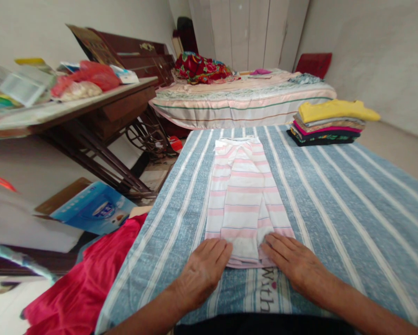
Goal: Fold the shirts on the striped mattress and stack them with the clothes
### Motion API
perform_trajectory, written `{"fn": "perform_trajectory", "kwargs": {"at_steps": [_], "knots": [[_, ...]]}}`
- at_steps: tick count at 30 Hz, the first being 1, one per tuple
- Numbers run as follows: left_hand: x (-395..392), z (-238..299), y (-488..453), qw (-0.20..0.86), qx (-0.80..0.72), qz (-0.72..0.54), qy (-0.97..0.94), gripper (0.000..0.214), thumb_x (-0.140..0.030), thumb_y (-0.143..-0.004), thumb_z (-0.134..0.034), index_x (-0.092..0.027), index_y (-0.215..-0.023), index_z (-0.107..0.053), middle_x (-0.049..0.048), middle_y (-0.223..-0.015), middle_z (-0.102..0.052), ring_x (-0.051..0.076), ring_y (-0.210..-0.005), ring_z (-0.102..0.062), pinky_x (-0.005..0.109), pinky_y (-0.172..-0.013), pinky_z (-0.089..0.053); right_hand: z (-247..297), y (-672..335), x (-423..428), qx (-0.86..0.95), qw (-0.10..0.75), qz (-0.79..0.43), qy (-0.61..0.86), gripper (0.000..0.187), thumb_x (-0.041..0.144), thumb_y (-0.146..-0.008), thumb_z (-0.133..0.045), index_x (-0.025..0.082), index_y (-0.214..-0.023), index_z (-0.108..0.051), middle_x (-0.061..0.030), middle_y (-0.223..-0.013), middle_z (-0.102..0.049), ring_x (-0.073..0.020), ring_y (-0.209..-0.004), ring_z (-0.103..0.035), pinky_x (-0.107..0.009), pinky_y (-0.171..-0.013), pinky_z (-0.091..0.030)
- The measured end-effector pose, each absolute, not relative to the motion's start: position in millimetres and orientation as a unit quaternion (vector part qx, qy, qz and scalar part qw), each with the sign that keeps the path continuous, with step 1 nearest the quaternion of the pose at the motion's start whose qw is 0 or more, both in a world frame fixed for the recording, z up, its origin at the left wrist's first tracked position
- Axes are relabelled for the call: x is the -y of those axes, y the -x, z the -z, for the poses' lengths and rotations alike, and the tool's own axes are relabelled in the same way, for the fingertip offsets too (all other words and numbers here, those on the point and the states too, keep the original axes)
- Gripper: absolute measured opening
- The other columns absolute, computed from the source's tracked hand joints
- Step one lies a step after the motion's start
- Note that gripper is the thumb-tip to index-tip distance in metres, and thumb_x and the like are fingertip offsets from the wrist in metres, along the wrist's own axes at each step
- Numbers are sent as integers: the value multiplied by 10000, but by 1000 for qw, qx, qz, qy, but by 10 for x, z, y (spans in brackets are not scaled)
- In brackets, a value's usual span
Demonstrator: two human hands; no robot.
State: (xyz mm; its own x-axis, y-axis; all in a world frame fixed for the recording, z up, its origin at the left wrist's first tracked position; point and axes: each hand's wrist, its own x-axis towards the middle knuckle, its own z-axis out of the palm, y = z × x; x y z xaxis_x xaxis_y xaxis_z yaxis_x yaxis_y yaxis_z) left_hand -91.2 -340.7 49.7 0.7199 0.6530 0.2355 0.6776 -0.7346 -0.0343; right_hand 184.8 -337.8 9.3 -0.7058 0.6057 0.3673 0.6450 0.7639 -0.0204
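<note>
far left: dark wooden table (pixel 90 109) strewn with papers and a red plastic bag (pixel 95 74); below it, a blue printed cardboard box (pixel 93 207) on the floor and a crumpled bright red cloth (pixel 90 274) hanging at the near left corner of the work surface. left of centre: left hand (pixel 202 272), palm down and flat, fingers extended and not closed on anything, fingertips touching the near left corner of the folded pink-and-white striped garment (pixel 242 200). centre: this garment lies flat as a long narrow rectangle on the blue-and-white striped bedsheet (pixel 352 195), running away from the person, its near edge between and just under the fingertips of both hands; the rest lies beyond them, uncovered. right of centre: right hand (pixel 296 265), likewise flat and unclenched, fingertips pressing the near right corner of the garment. far right: a stack of folded clothes topped by a yellow shirt (pixel 329 122), at the far edge of the bedsheet, well apart from both hands.
</note>
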Motion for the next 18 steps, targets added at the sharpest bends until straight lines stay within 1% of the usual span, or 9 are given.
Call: {"fn": "perform_trajectory", "kwargs": {"at_steps": [4,7,10,13,16,18], "knots": [[3416,-473,884,72,382,105,915,392,-15,-805,-373,-137,-1145,-523,107,-1014,-607,214,-974,-552,386,-863,-471,-88,-1795,3358,907,190,92,364,449,5,-807,-385,119,-1219,-523,-135,-1264,-541,-267,-1209,-450,-417,-950,-423],[3392,-455,863,67,400,107,908,371,-11,-800,-365,-144,-1098,-541,95,-977,-605,203,-921,-553,370,-833,-474,-8,-1801,3320,904,207,107,359,436,32,-814,-410,128,-1224,-522,-140,-1265,-540,-271,-1217,-445,-430,-948,-421],[3362,-436,851,65,398,115,908,351,-10,-788,-374,-149,-1059,-548,80,-923,-595,194,-850,-545,357,-798,-475,89,-1821,3295,903,214,108,356,438,59,-807,-450,157,-1227,-526,-124,-1282,-534,-263,-1251,-414,-428,-969,-406],[3341,-437,841,56,397,118,909,328,2,-769,-395,-153,-1013,-550,58,-863,-577,190,-790,-526,347,-758,-469,126,-1828,3285,901,219,98,360,457,65,-769,-478,171,-1209,-544,-112,-1285,-541,-256,-1268,-394,-430,-999,-380],[3319,-494,836,30,411,131,902,259,1,-764,-401,-177,-873,-553,36,-791,-557,180,-727,-507,321,-694,-458,42,-1831,3252,908,203,54,363,503,70,-703,-488,179,-1188,-561,-99,-1251,-574,-250,-1215,-456,-464,-1044,-319],[3290,-586,841,14,414,140,899,235,-4,-764,-401,-187,-811,-541,31,-769,-551,173,-703,-500,307,-673,-453,-94,-1837,3202,912,185,15,366,530,65,-676,-474,185,-1184,-561,-87,-1218,-599,-235,-1156,-510,-469,-1056,-301]]}}
